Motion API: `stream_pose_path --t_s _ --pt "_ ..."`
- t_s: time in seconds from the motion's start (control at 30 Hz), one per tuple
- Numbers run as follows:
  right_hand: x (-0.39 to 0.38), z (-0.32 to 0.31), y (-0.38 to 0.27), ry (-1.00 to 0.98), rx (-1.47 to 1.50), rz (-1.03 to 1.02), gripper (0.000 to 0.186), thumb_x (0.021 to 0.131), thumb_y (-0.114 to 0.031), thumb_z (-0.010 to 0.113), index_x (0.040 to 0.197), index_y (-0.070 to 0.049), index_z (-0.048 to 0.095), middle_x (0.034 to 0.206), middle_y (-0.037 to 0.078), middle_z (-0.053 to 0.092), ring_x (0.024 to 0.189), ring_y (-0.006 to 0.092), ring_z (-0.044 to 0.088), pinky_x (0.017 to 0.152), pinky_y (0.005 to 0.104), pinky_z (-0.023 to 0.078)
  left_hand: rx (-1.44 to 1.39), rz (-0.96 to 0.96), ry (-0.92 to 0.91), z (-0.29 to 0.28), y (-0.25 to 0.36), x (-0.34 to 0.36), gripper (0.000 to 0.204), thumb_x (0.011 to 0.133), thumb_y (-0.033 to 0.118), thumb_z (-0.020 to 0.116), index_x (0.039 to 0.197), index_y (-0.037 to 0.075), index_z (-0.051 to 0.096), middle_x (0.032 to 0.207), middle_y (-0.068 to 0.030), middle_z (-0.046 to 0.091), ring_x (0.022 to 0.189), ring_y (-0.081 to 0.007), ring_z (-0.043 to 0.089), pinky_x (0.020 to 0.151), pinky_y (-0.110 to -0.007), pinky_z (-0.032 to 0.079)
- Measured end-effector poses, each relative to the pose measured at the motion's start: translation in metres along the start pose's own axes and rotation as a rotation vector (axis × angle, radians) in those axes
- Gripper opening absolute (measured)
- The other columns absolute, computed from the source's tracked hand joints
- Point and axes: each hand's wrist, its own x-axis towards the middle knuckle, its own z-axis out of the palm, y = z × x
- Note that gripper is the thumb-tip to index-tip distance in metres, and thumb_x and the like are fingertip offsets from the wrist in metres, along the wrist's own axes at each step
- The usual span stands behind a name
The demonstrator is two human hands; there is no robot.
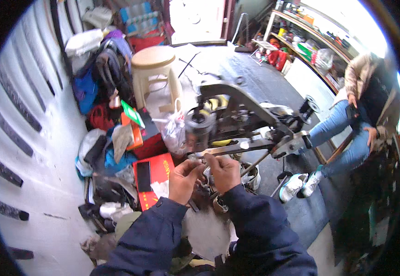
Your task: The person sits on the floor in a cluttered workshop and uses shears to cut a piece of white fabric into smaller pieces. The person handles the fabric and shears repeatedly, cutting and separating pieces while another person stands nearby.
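A dark metal machine with a long arm [250, 106], which looks like a hand-cranked cobbler's sewing machine, stands in front of me. Close together at the lower front end of it are both hands. My left hand [183, 181] is closed, thumb and fingertips pinched beneath the machine's round head [199, 123]. Just beside it, my right hand [224, 171] is also closed in a pinch, near a narrow bar [236, 148] that runs off to the right. Whatever lies between the fingertips is too small and blurred to make out.
A red box [154, 177] and piled bags [110, 69] lie to the left. Behind the machine stands a beige stool [154, 62]. At the right sits another person [354, 119] in jeans, holding a dark object. Loaded shelves [308, 34] line the far right.
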Motion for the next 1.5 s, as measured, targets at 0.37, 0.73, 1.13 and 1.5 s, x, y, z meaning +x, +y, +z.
stream_pose_path --t_s 0.37,0.73,1.13,1.5 --pt "0.007 -0.017 -0.013 0.074 0.092 -0.078 0.015 0.099 -0.011 0.064 0.109 0.000 0.063 0.102 0.004 0.066 0.093 0.0106 0.059 0.084 0.0246 0.046 0.244 0.189 0.140 -0.026 0.018 0.020 0.006 0.087 0.006 0.070 0.089 0.002 0.067 0.081 -0.0066 0.066 0.072 -0.0145 0.063 0.064 -0.029 0.050" --pt "0.033 -0.061 0.026 0.219 -0.200 -0.228 0.026 0.092 -0.007 0.067 0.115 0.003 0.064 0.100 0.008 0.072 0.080 0.0149 0.063 0.075 0.0302 0.051 0.257 0.249 0.154 -0.024 0.007 0.032 0.008 0.087 0.009 0.066 0.090 0.003 0.063 0.085 -0.0073 0.067 0.077 -0.0173 0.066 0.066 -0.031 0.051" --pt "0.069 -0.093 0.046 0.138 -0.488 -0.204 0.050 0.087 -0.007 0.074 0.132 0.008 0.058 0.131 0.013 0.065 0.118 0.0183 0.060 0.103 0.0372 0.048 0.178 0.155 0.161 -0.027 0.005 0.032 0.008 0.087 0.008 0.065 0.091 0.002 0.062 0.083 -0.0075 0.067 0.077 -0.0147 0.066 0.065 -0.030 0.054" --pt "0.092 -0.103 0.058 0.167 -0.249 -0.095 0.047 0.087 -0.007 0.074 0.130 0.007 0.059 0.126 0.013 0.066 0.110 0.0179 0.061 0.096 0.0361 0.050 0.113 0.100 0.149 -0.026 0.004 0.033 0.011 0.088 0.008 0.064 0.096 0.001 0.062 0.086 -0.0100 0.070 0.082 -0.0177 0.069 0.073 -0.032 0.056"
